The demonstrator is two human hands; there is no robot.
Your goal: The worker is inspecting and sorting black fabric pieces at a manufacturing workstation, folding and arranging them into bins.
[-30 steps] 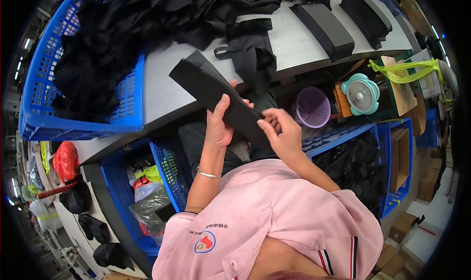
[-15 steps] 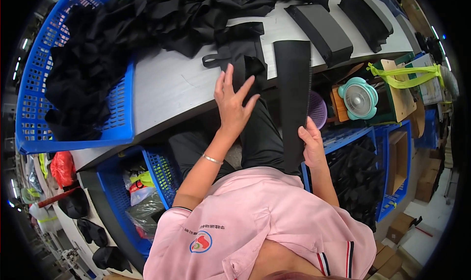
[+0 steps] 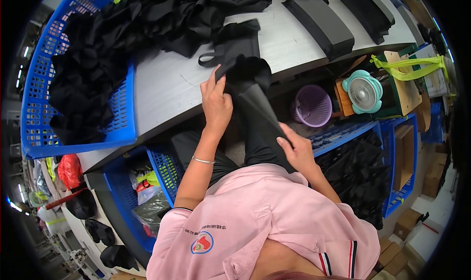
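At the front edge of the table, my left hand (image 3: 216, 103) pinches the near edge of a black fabric piece (image 3: 239, 42) that has a small loop on its left side. Part of that piece bunches up and curls over the table edge. My right hand (image 3: 297, 147), over my lap, grips the side of a flat black strip (image 3: 262, 106). The strip slants from my right fingers up toward the fabric piece, and its far end lies against the bunched cloth. Its near part blends into my dark trousers.
A blue crate (image 3: 125, 133) of black fabric stands at the left, its heap spreading over the table (image 3: 164, 91). Stacked black strips (image 3: 321, 27) lie at the far right. Beneath are a purple basket (image 3: 312, 106), a small teal fan (image 3: 363, 91) and more blue crates (image 3: 414, 164).
The strip has swung from upright at the right to a slant toward the fabric piece, moved by my right hand. My left hand has gone from spread fingers to pinching the fabric.
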